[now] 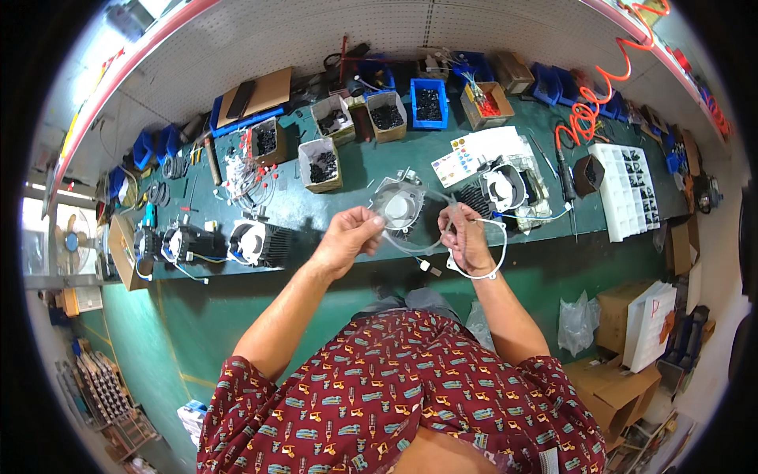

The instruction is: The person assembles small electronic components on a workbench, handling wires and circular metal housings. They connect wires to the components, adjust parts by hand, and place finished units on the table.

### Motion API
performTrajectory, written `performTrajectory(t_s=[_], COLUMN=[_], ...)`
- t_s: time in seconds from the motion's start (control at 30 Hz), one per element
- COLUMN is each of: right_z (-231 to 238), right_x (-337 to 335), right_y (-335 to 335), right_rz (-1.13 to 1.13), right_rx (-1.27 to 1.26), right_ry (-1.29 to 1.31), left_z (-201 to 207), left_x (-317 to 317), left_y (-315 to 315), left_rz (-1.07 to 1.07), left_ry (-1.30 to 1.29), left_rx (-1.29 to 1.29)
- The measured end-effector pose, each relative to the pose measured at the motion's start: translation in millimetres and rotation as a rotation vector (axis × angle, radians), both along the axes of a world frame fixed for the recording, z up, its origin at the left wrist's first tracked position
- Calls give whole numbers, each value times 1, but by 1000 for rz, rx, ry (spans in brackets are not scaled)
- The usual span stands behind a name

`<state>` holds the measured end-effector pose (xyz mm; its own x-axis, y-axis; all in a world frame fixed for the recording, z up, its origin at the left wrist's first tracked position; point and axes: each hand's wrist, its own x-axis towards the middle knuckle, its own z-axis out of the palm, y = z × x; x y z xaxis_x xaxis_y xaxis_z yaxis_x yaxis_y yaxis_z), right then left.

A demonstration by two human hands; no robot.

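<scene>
My left hand (347, 239) is closed, thumb and fingertips pinching the near edge of a thin translucent ring (408, 251). The ring spans the gap to my right hand (467, 235), whose fingers are curled round its other side. A white ring-shaped gasket (504, 251) with small lugs also hangs from my right hand, over the wrist side. Just beyond both hands stands a finned black motor housing (397, 207) with a pale round centre, partly seen through the translucent ring. To its right sits another finned housing (505, 189) with a white ring on it.
Finished-looking finned housings (251, 241) with wires line the bench's left front edge. Small boxes of black parts (320, 163) and a blue bin (429, 104) stand behind. At right are a white compartment tray (626, 189), a power screwdriver (565, 180) and a coiled orange hose (584, 114).
</scene>
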<state>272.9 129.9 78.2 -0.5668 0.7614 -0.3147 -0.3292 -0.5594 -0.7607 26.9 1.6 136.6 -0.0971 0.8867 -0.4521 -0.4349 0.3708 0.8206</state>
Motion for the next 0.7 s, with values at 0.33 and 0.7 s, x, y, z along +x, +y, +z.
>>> performTrajectory(t_s=[0.33,0.7], right_z=[-41,-62], right_x=[1,-36], right_y=[1,-43], right_rz=[-89,3], right_rx=[-44,314], right_ry=[-44,-344], left_z=[-63,-85], left_x=[-56,-51], left_y=[26,36], left_rz=[-37,-102], left_ry=[272,302], left_rx=[-6,-96])
